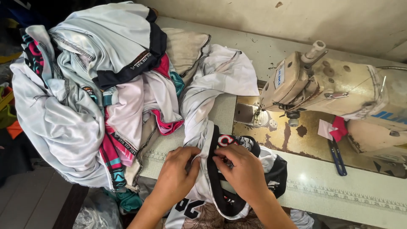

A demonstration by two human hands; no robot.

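Both hands pinching black collar [214, 169] on white jersey [203, 127]: left hand [176, 171], right hand [241, 169]; not yet under sewing machine [322, 85]; garment pile [85, 93] unsewn on worktop [339, 191]

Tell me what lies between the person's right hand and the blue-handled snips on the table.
In the head view, the black collar band of the white jersey lies beside the right hand, then bare tabletop up to the snips.
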